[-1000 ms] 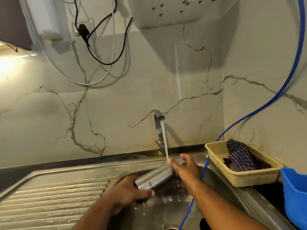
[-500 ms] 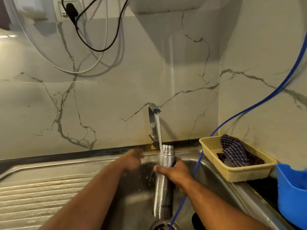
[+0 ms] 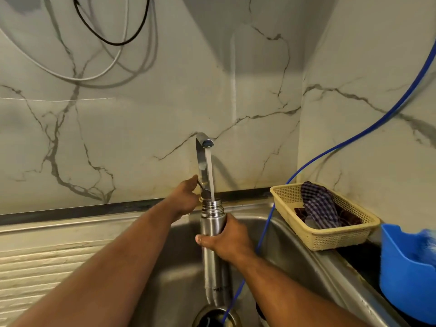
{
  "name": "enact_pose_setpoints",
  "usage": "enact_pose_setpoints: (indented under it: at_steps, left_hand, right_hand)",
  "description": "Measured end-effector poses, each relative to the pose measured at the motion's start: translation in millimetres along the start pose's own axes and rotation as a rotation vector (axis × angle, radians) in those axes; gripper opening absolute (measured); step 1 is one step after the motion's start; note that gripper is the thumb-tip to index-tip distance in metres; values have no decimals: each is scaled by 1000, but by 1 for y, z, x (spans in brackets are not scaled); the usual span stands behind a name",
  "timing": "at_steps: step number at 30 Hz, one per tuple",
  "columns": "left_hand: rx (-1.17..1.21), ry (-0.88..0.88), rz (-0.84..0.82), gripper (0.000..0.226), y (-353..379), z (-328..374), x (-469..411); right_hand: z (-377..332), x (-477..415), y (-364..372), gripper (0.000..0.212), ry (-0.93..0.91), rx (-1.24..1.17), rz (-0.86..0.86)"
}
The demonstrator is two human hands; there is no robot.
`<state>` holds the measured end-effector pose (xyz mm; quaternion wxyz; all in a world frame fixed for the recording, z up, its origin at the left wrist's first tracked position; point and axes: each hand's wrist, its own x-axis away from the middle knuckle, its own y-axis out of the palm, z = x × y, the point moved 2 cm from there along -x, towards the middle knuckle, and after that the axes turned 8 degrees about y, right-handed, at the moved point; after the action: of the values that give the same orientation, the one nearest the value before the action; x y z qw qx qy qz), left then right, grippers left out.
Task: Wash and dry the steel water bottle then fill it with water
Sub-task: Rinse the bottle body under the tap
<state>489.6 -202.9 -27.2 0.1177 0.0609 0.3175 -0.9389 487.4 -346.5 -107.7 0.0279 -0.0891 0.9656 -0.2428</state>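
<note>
Steel sink (image 3: 295,251), right hand (image 3: 230,241) gripping upright bottle (image 3: 212,223) (under running tap (image 3: 201,159)), left hand (image 3: 185,199) touching tap lever (image 3: 200,184), grip unclear.

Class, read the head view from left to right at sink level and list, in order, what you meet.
Ribbed draining board → left hand → steel bottle → yellow basket → blue tub. The tap and right hand overlap the bottle, so they are left out.

Bottle (image 3: 215,274) - plain silver steel, same grey sheen as sink (image 3: 295,256). Wall (image 3: 141,126): off-white marble, grey veins. Hose (image 3: 368,131) and tub (image 3: 405,279) bright blue. Basket (image 3: 330,239) pale yellow mesh; cloth (image 3: 318,204) - navy-and-white check. Black cable (image 3: 113,43), white cable (image 3: 77,79).
</note>
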Motion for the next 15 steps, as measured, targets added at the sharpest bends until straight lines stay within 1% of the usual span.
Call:
enact_pose_setpoints:
  at_steps: [1, 3, 5, 7, 9, 11, 14, 15]
  left_hand:
    - [-11, 18, -2, 84, 0, 2, 0]
    - [-31, 51, -15, 83, 2, 5, 1]
    - [-25, 73, -29, 82, 4, 9, 2]
    - [1, 73, -40, 82, 5, 12, 3]
    - [21, 62, -22, 82, 5, 10, 5]
    - [78, 30, 61, 79, 4, 6, 12]
    - [113, -52, 220, 58, 2, -2, 33]
    - [112, -84, 259, 52, -1, -7, 41]
  right_hand:
    - [-2, 0, -1, 66, -21, 21, 17]
    - [-4, 0, -1, 66, -52, -13, 48]
    - [-2, 0, 0, 67, -29, -25, 30]
    - [0, 1, 0, 66, -9, 32, 14]
    - [-1, -2, 0, 65, -35, 22, 55]
    - [-2, -4, 0, 66, -29, -30, 54]
    - [-1, -1, 3, 63, 21, 59, -39]
    - [-4, 1, 1, 60, 13, 66, -31]
